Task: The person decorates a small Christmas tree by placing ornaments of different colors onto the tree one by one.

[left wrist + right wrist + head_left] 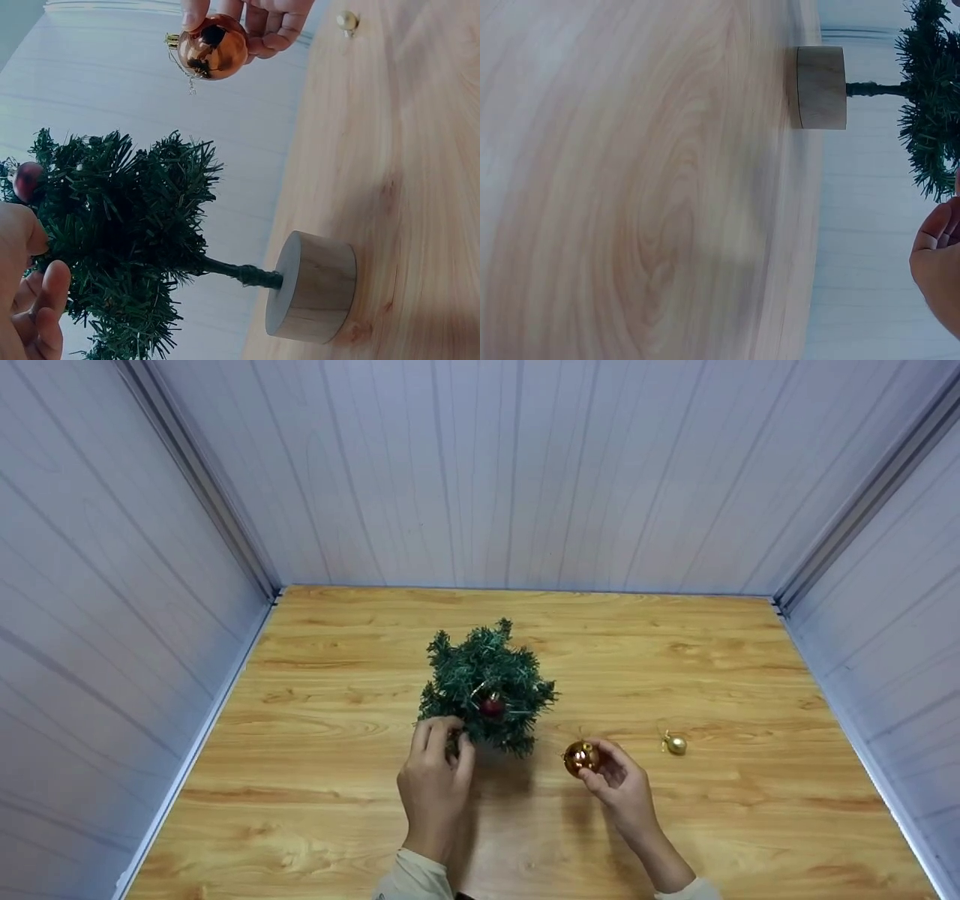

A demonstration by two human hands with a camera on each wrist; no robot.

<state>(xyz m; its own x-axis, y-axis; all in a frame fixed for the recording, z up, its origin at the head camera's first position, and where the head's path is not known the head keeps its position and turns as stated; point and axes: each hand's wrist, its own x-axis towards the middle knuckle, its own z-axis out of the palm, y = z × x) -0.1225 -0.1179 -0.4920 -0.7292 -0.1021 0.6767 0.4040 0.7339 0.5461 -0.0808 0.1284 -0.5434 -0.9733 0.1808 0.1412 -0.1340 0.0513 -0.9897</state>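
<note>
A small green Christmas tree [487, 667] stands on a round wooden base [311, 289]. My left hand [437, 780] is at its lower left side, thumb and fingers curled around a branch, with the fingertips partly hidden in the needles. On the tree hangs a dark red bauble [492, 705]. To the right of the tree, my right hand [624, 791] pinches a shiny copper-gold bauble [581, 758] between thumb and fingers, held above the table. A thin hanging loop trails from its cap in the left wrist view. Only part of the right hand [939, 274] shows in the right wrist view.
A smaller pale gold bauble [676, 745] lies on the wooden table [750, 810], right of my right hand. Pale panelled walls [480, 472] enclose the table at the back and on both sides.
</note>
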